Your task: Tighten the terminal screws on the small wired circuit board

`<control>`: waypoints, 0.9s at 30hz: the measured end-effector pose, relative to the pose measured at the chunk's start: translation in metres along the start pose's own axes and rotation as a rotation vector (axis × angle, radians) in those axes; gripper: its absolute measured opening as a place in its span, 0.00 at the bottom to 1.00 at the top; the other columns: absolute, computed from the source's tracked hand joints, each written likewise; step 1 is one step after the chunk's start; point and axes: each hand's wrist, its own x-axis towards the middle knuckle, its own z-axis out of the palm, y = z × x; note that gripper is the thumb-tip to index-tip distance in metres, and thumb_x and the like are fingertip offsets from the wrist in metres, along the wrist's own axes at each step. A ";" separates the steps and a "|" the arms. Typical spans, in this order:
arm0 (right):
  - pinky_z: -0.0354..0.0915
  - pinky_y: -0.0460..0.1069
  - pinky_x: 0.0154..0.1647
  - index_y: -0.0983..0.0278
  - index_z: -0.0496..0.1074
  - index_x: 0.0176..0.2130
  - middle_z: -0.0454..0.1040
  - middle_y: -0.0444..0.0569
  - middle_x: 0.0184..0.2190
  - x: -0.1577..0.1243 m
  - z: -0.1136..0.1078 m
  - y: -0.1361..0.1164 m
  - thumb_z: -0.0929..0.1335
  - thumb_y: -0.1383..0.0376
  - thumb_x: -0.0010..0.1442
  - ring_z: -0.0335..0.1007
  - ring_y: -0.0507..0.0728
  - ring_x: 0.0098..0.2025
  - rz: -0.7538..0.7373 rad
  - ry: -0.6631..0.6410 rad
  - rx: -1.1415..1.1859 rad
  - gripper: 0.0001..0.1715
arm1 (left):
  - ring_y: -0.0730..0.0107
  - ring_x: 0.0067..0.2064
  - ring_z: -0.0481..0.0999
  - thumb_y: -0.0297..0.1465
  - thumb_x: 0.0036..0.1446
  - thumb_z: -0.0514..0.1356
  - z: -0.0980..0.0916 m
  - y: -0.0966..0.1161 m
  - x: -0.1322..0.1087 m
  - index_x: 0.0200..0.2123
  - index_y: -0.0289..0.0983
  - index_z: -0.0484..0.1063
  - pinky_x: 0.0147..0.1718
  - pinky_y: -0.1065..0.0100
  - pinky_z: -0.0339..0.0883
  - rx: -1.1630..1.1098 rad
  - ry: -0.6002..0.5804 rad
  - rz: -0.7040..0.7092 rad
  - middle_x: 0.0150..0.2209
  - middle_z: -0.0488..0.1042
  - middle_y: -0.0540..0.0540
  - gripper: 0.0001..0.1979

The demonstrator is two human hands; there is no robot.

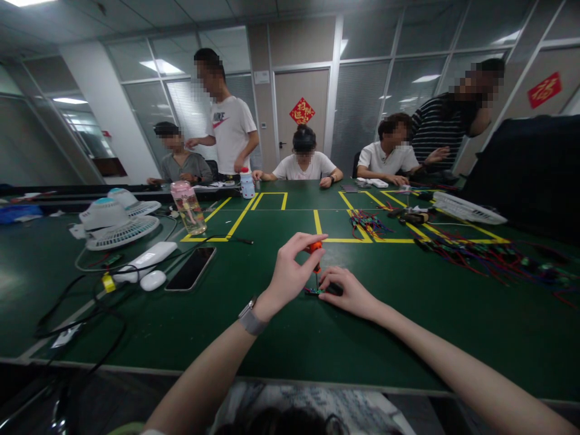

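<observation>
My left hand (pixel 290 272) pinches the orange handle of a small screwdriver (pixel 315 249), which stands upright with its tip down on a small green circuit part (pixel 312 291) on the green table (pixel 272 326). My right hand (pixel 347 290) lies on the table just right of the screwdriver, fingers pressed down on that small part, holding it in place. A watch sits on my left wrist.
A phone (pixel 191 268), white mouse (pixel 153 280), power strip, cables and two small fans (pixel 115 223) lie at the left. A water bottle (pixel 189 206) stands behind them. Bundles of coloured wires (pixel 489 254) spread at the right. Several people sit or stand at the far side.
</observation>
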 end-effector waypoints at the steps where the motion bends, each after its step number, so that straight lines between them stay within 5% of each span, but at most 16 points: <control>1: 0.59 0.56 0.48 0.62 0.72 0.30 0.75 0.47 0.38 0.000 0.000 0.000 0.73 0.66 0.54 0.70 0.60 0.44 0.001 0.001 0.002 0.06 | 0.69 0.45 0.75 0.28 0.62 0.58 0.000 0.001 0.000 0.50 0.38 0.74 0.45 0.69 0.68 0.002 -0.015 0.001 0.44 0.75 0.44 0.14; 4: 0.59 0.56 0.49 0.62 0.72 0.30 0.75 0.47 0.38 0.000 0.000 0.000 0.73 0.66 0.55 0.70 0.59 0.44 -0.004 0.004 0.013 0.06 | 0.68 0.48 0.74 0.27 0.65 0.53 0.000 0.002 0.000 0.54 0.39 0.71 0.47 0.68 0.68 -0.053 -0.070 -0.013 0.48 0.74 0.43 0.16; 9: 0.60 0.57 0.49 0.62 0.72 0.29 0.75 0.47 0.38 0.000 0.000 -0.001 0.73 0.65 0.55 0.70 0.59 0.44 0.001 0.001 0.022 0.06 | 0.70 0.42 0.73 0.29 0.61 0.59 -0.001 0.002 0.000 0.47 0.40 0.76 0.44 0.69 0.67 0.099 0.036 0.006 0.40 0.71 0.45 0.12; 14: 0.59 0.57 0.49 0.62 0.72 0.29 0.75 0.47 0.38 0.000 0.000 -0.001 0.73 0.64 0.55 0.70 0.60 0.44 0.006 0.001 0.014 0.06 | 0.68 0.51 0.72 0.28 0.66 0.51 -0.001 -0.001 0.001 0.56 0.41 0.69 0.51 0.66 0.65 -0.046 -0.062 -0.019 0.50 0.72 0.43 0.18; 20: 0.60 0.56 0.49 0.62 0.72 0.30 0.75 0.47 0.38 0.000 0.000 0.000 0.73 0.64 0.56 0.70 0.59 0.44 -0.011 -0.002 0.004 0.06 | 0.70 0.42 0.72 0.29 0.59 0.61 0.000 -0.001 0.000 0.46 0.40 0.77 0.43 0.69 0.68 0.056 0.040 0.012 0.40 0.71 0.45 0.11; 27: 0.60 0.56 0.49 0.62 0.72 0.30 0.75 0.48 0.38 0.000 -0.001 -0.001 0.73 0.64 0.56 0.70 0.59 0.44 -0.008 -0.001 0.001 0.06 | 0.66 0.52 0.73 0.28 0.66 0.52 0.000 -0.001 -0.001 0.55 0.40 0.70 0.52 0.65 0.66 -0.055 -0.050 0.009 0.52 0.73 0.43 0.16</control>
